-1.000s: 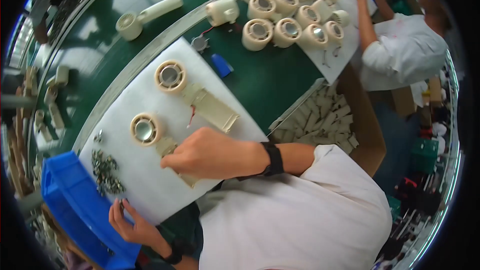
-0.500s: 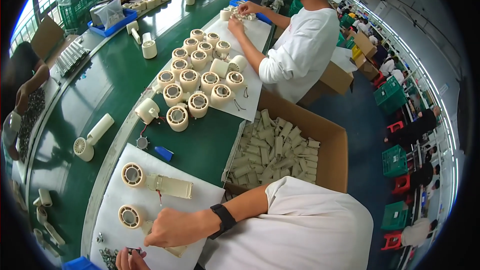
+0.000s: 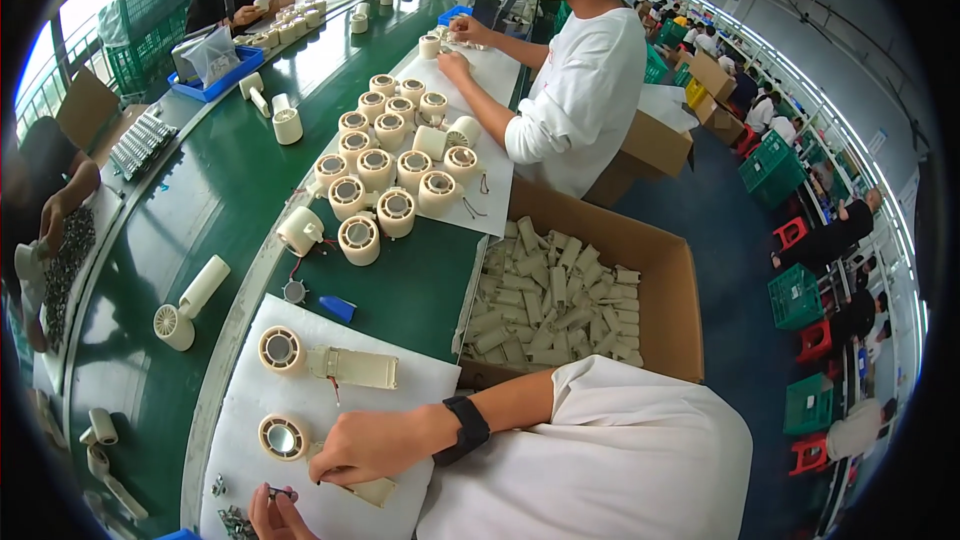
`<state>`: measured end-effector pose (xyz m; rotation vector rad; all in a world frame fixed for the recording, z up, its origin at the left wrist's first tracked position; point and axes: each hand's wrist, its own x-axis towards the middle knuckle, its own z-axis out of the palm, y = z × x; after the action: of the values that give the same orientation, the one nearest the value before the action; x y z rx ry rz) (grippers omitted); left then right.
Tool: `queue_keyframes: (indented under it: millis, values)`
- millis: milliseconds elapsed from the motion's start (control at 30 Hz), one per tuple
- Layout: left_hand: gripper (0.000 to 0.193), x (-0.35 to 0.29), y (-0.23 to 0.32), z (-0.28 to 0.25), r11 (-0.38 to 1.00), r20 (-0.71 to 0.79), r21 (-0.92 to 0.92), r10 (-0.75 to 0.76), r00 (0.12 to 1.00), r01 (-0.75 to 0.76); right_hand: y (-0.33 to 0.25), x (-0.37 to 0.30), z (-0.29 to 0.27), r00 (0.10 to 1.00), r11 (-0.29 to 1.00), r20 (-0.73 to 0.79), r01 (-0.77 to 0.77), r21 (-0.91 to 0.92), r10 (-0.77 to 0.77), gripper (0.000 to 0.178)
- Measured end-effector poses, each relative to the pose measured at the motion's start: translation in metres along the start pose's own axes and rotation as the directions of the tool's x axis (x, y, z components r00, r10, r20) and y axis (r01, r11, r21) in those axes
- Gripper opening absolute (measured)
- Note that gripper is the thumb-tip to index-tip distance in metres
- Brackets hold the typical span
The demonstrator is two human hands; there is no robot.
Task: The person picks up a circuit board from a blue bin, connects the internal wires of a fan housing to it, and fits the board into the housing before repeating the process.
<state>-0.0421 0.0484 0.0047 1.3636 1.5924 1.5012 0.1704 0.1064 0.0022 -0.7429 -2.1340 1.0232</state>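
The left hand [image 3: 277, 519] has come closer to the right hand [image 3: 375, 443], so both now seem engaged at one cream handle [image 3: 378, 492]. The left fingertips pinch a small dark metal part [image 3: 283, 495]. The right hand is curled, its fingertips drawn together over the handle; whether they grip anything, I cannot tell. The handle lies on the white pad [image 3: 248, 402], its round head [image 3: 284, 437] alongside, with a second fan body [image 3: 360, 368] beyond.

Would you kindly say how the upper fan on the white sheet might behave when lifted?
The fan looks like hard plastic, so it should stay stiff. It is probably light for its size, since its handle looks open and hollow. The thin red wire would likely flop.
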Motion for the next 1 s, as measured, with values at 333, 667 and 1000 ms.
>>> queue_keyframes:
  millis: [333, 667, 1000]
  values:
    - [0.038, -0.008, 0.02, 0.011, 0.949, 0.156, -0.234, -0.176, 0.972, 0.209, -0.008, -0.005, -0.009, 0.979, 0.985, -0.106, -0.172, 0.023, 0.174, 0.016]
    - [0.028, -0.006, 0.01, 0.003, 0.92, 0.279, -0.31, -0.15, 0.948, 0.237, -0.008, -0.001, 0.005, 0.973, 0.99, -0.181, -0.133, 0.054, 0.141, 0.011]
    - [0.031, -0.005, 0.005, 0.004, 0.932, 0.363, -0.26, -0.149, 0.92, 0.253, -0.001, -0.001, 0.009, 0.971, 0.999, -0.233, -0.047, 0.019, 0.05, 0.01]
